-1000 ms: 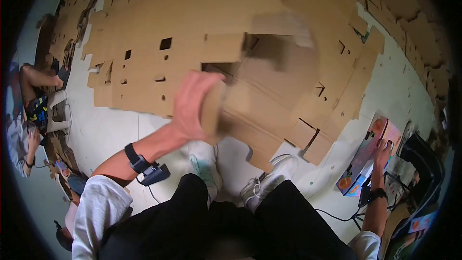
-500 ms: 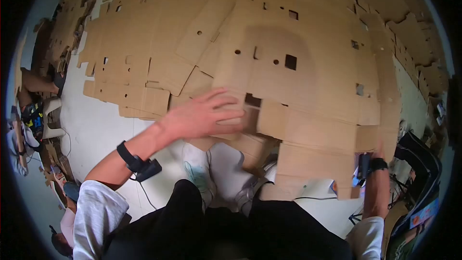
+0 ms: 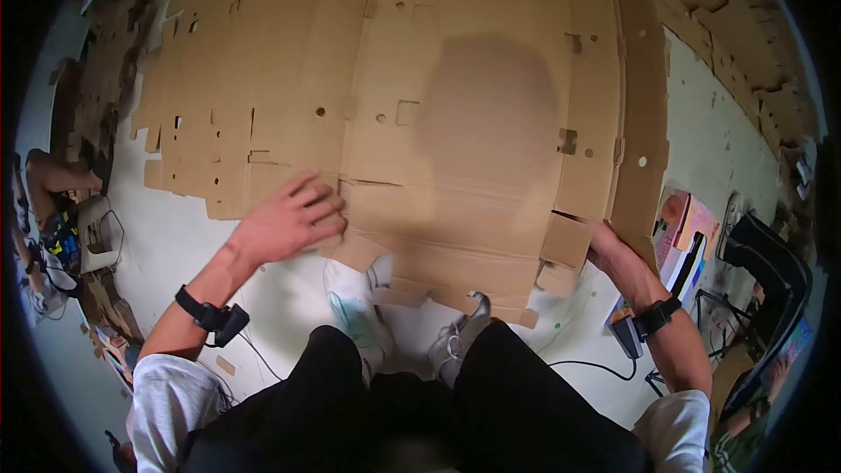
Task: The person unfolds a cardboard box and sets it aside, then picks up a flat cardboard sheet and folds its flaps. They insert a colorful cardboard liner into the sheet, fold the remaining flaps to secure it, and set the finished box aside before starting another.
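A large flattened cardboard box [image 3: 455,158] with slots, round holes and creased flaps lies in front of me on other flat cardboard. My left hand [image 3: 298,219] is by its lower left corner, fingers spread and slightly bent, with nothing in them. At the lower right, my right hand [image 3: 603,243] reaches in at the edge beside a small cardboard flap [image 3: 566,240]. Its fingers are mostly hidden by the cardboard, so I cannot tell how they close. A long brown cardboard strip [image 3: 641,114] runs along the right side, just above that hand.
More flat cardboard [image 3: 236,79] spreads to the left. A colourful box [image 3: 685,228] and a black curved object [image 3: 766,267] stand at the right. A cable [image 3: 578,363] crosses the white floor near my shoes [image 3: 457,339]. Another person's leg [image 3: 66,173] shows at far left.
The upper cardboard has shifted and settled; its square hole no longer shows, and a plainer face does. My left hand moved left, while my right hand moved inward and up to the right edge.
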Demonstrator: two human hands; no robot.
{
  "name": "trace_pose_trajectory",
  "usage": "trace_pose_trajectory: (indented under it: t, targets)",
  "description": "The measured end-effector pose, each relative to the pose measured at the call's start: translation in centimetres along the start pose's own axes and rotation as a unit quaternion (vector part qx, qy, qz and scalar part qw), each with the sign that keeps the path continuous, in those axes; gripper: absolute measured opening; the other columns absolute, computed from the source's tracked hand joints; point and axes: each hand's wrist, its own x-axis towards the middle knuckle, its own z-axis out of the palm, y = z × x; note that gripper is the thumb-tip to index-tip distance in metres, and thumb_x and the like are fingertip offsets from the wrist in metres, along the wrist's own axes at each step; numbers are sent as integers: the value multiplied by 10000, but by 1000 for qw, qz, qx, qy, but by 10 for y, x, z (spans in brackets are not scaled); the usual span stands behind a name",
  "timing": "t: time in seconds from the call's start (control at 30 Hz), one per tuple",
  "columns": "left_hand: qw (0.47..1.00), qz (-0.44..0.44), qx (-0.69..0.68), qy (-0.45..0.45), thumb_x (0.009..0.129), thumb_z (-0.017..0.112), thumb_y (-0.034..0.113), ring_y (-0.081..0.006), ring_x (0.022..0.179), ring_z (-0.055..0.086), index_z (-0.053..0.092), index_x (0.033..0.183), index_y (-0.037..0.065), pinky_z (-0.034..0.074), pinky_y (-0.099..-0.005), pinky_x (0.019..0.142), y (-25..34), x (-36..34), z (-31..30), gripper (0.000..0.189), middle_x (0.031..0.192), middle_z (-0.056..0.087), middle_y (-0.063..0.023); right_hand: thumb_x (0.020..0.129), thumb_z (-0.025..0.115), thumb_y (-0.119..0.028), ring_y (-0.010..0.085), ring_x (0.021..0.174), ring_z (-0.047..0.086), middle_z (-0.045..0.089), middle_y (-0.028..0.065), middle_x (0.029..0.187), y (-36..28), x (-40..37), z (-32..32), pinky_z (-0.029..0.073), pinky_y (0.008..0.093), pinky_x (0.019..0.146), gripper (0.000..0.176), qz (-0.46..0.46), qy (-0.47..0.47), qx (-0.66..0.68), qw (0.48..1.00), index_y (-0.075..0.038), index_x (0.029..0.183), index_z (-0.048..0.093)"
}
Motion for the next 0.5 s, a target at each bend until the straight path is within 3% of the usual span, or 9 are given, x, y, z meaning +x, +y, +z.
trace_pose_trajectory:
  t: [0.13, 0.17, 0.23, 0.33, 0.43, 0.5]
  targets:
    - [992, -88, -48, -74, 832, 763, 255, -331, 1466, 469, 644, 1374, 204, 284, -518, 1322, -3, -6, -28, 557, 1529, 561, -93, 1056, 646, -345, 252, 1131, 700, 717, 134, 1256, 12, 22, -3, 576, 402, 948, 447, -130, -5, -251, 959, -14, 1357, 640]
    - [988, -113, -92, -42, 904, 727, 282, -345, 1462, 461, 605, 1441, 150, 318, -496, 1298, 3, -6, -28, 567, 1528, 552, -125, 1057, 643, -327, 255, 1118, 706, 723, 144, 1226, 14, 19, 1, 577, 406, 938, 431, -168, 13, -347, 923, -7, 1346, 642]
    - [982, -132, -132, -28, 931, 711, 308, -352, 1450, 465, 574, 1465, 105, 346, -482, 1271, 9, 4, -22, 587, 1523, 552, -134, 1058, 636, -293, 262, 1091, 717, 735, 165, 1164, 8, 3, 22, 580, 413, 918, 400, -237, 45, -526, 816, 6, 1324, 646]
    - [978, -148, -145, 0, 961, 702, 285, -365, 1413, 486, 525, 1483, 44, 401, -467, 1216, 13, 12, -9, 602, 1531, 534, -153, 1053, 613, -195, 245, 1038, 737, 736, 190, 1047, -12, -36, 41, 583, 390, 893, 372, -136, -48, -414, 899, 14, 1360, 607]
    - [979, -136, -154, 22, 963, 699, 231, -366, 1397, 499, 534, 1477, 72, 415, -469, 1208, 15, 18, -11, 563, 1539, 522, -166, 1060, 591, -153, 212, 994, 743, 738, 168, 980, -17, -58, 49, 583, 353, 874, 364, -45, -11, -220, 974, 6, 1388, 581]
    - [980, -112, -161, 34, 962, 698, 194, -374, 1398, 495, 531, 1488, 99, 415, -475, 1209, 19, 23, -16, 559, 1551, 506, -171, 1078, 591, -165, 186, 999, 736, 731, 155, 1003, -13, -57, 43, 580, 334, 868, 373, -111, 12, -269, 957, 0, 1412, 556]
